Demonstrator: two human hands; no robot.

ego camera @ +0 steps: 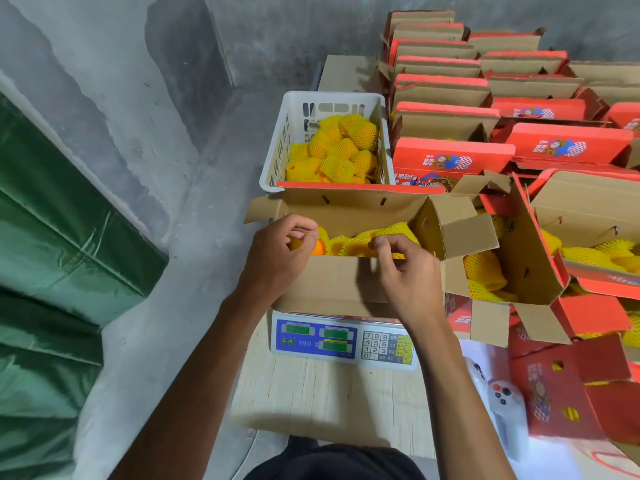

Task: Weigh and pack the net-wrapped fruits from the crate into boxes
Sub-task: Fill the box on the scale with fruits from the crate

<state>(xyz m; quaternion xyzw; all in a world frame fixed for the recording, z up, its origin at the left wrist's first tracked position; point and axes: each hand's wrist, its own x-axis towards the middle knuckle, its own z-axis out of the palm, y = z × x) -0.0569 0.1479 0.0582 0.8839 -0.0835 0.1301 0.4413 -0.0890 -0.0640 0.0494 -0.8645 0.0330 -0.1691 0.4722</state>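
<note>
Left hand (277, 252) gripping fruit (317, 245), box (332, 282) edge

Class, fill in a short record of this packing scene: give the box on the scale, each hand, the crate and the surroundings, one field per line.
Box on scale: open cardboard box on the scale, holding net-wrapped fruits
Left hand: fingers curled on a fruit inside the box
Right hand: pinches yellow netting at the box's front wall
Crate: white, behind the box, part full
Surroundings: red boxes stacked to the right

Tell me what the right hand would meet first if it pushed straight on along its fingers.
Probably the yellow net-wrapped fruits in the open brown cardboard box on the white electronic scale; the right hand points over the near flap, though depth is unclear.
</note>
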